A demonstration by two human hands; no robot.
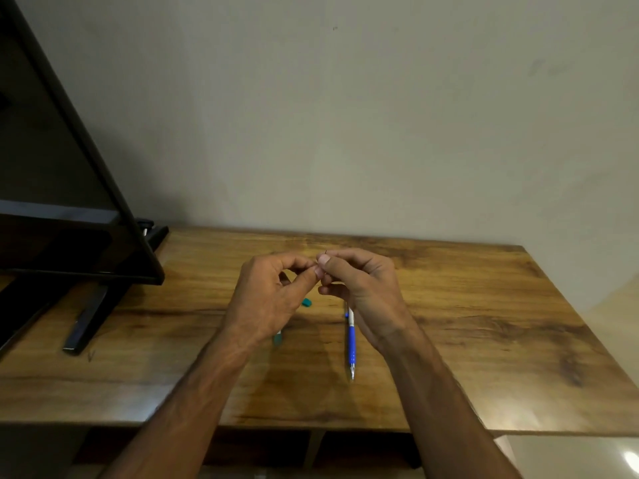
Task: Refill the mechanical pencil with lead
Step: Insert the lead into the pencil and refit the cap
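Note:
A blue and white mechanical pencil lies on the wooden table, tip toward me, its upper end hidden behind my right hand. My left hand and right hand meet fingertip to fingertip above the table. A very thin dark lead seems pinched between my right thumb and forefinger; my left thumb and forefinger pinch at the same spot. A teal lead case lies under my left wrist, mostly hidden. A small teal cap rests between my hands.
A black TV screen on a black stand fills the table's left side. A plain wall stands behind the table. The table's front edge runs below my forearms.

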